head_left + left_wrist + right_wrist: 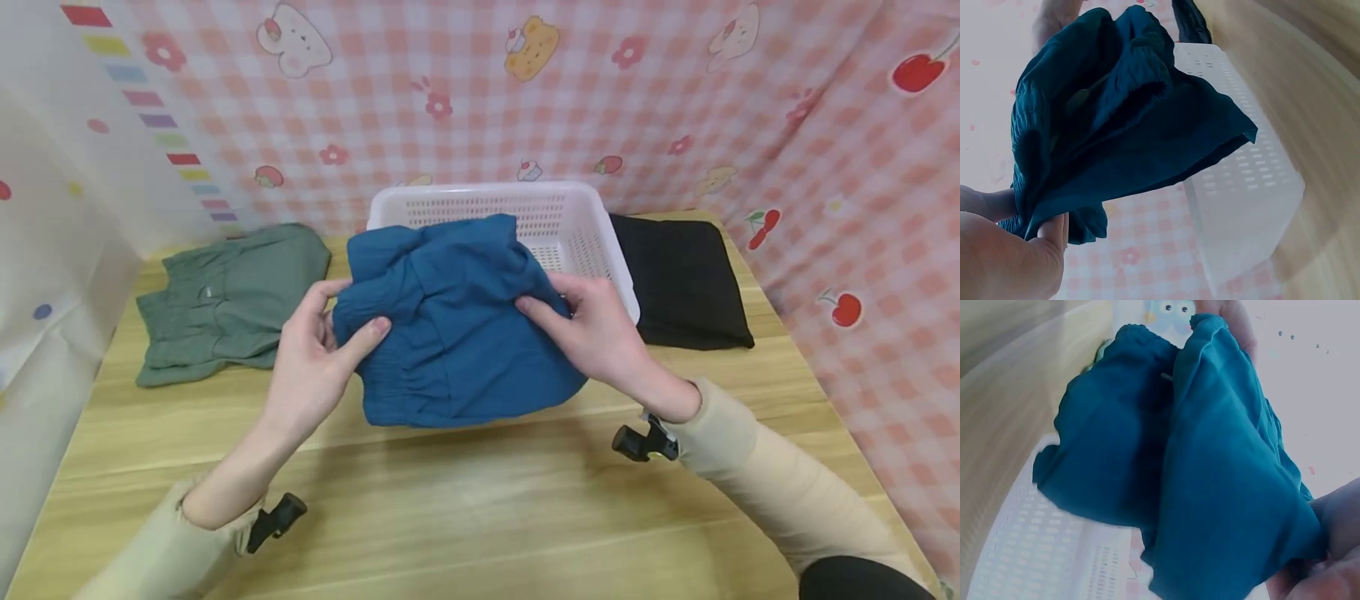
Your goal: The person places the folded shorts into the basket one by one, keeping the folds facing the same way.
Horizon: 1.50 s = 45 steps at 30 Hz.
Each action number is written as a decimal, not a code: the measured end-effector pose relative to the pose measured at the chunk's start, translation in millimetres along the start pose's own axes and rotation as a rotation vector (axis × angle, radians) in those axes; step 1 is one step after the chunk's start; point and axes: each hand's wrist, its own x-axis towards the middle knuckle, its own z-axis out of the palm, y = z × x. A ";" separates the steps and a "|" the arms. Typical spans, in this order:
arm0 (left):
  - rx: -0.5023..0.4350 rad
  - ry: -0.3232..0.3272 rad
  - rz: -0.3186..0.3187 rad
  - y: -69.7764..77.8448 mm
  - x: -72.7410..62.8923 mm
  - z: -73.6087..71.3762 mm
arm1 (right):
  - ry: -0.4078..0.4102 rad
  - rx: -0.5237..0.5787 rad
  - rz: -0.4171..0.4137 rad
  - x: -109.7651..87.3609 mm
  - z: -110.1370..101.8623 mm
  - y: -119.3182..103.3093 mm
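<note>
Blue pants (472, 325) with gathered elastic edges hang loosely folded between both hands, raised above the table in front of a white basket (622, 283). My left hand (311, 362) pinches their left edge, thumb on top and fingers underneath. On the opposite side, my right hand (596, 329) grips the cloth with its thumb on top; its other fingers are mostly hidden. In the left wrist view the blue pants (1116, 150) droop open in folds. The right wrist view shows the smooth outer side of the blue pants (1222, 481).
A folded green garment (247, 292) with a gathered band lies left of the basket. Folded black cloth (678, 283) lies against the basket's right side. All stand on a wooden table (480, 508), backed by a pink checked curtain (450, 100).
</note>
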 end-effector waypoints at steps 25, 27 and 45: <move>-0.025 -0.153 -0.056 31.4 55.8 -0.3 | -0.166 -0.096 0.112 61.1 -45.0 -2.6; -0.046 -0.151 -0.048 31.6 61.8 0.4 | -0.163 -0.080 0.121 67.8 -45.2 -1.1; 0.030 -0.111 -0.041 37.5 114.6 4.8 | -0.239 -0.034 0.284 117.0 -51.8 11.1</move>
